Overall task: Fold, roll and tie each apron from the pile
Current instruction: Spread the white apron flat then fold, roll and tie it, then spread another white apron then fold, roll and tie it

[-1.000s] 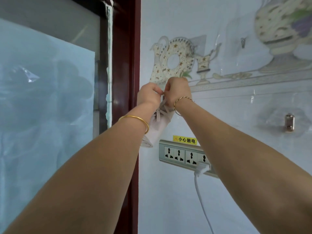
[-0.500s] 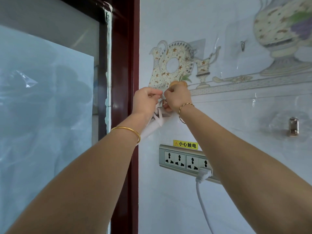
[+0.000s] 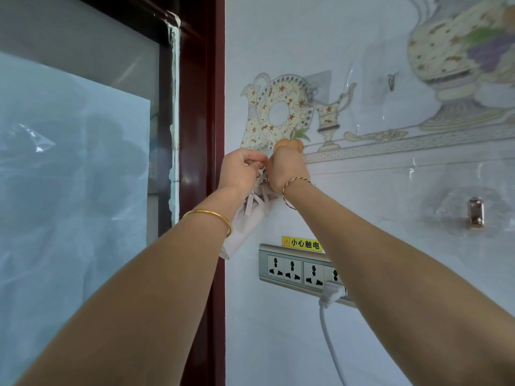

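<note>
Hands: left hand (image 3: 242,169) and right hand (image 3: 287,169) raised together against the wall (image 3: 362,218) — fingers curled, each pinching the ties (image 3: 257,197).
Apron (image 3: 245,221): rolled, pale, hanging below both hands, beside the door frame (image 3: 214,107).
Below: socket strip (image 3: 292,267) — white plug (image 3: 330,293) inserted.

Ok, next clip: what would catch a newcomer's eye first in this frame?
Two bare forearms reach up to the wall, where the left hand and right hand pinch the ties of a pale rolled apron hanging beneath them. Just below it sits a grey socket strip with a yellow warning label and a white plug. A dark red door frame runs up the left.
</note>
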`<move>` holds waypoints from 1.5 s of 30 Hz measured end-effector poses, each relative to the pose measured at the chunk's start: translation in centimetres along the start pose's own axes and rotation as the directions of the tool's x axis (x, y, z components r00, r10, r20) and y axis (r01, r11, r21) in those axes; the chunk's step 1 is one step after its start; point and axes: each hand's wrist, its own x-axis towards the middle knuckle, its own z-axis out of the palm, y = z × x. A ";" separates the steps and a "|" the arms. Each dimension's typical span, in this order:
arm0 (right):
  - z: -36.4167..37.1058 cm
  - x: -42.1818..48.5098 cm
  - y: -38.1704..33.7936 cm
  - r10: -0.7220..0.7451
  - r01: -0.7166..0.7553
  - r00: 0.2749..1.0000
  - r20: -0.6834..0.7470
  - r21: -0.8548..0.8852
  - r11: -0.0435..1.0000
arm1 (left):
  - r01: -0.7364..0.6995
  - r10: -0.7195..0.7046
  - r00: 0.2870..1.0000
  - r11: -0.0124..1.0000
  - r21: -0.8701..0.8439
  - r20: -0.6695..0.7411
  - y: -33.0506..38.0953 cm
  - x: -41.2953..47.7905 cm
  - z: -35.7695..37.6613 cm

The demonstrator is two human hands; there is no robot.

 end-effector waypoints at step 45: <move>15.3 -55.6 -32.4 -0.608 0.122 0.190 0.771 0.596 0.794 | 0.931 -0.687 0.255 -0.015 0.365 -0.680 -5.0 -58.7 -45.1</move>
